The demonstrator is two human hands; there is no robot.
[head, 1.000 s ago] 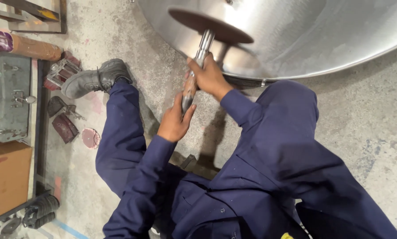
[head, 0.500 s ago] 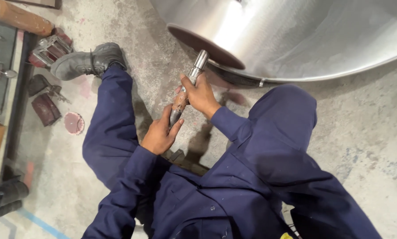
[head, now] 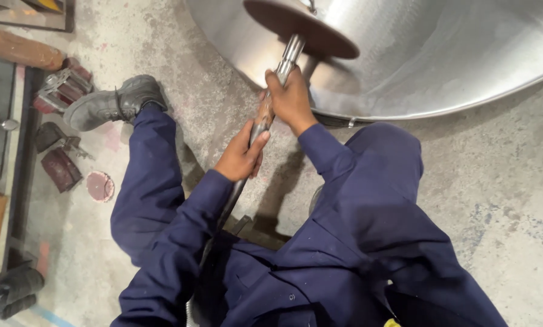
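on the concrete floor [head: 496, 181] — both hands, left hand [head: 240, 156] and right hand [head: 291, 97], clamped on the grinder [head: 265, 115].

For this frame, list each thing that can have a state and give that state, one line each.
left hand: closed around the tool shaft.
right hand: closed around the shaft, nearer the disc.
tool shaft: held in both hands, angled up toward the metal dish.
dark disc: on the shaft's end, against the metal dish; blurred.
loose round disc: lying flat on the floor.
boot: worn, resting on its side.
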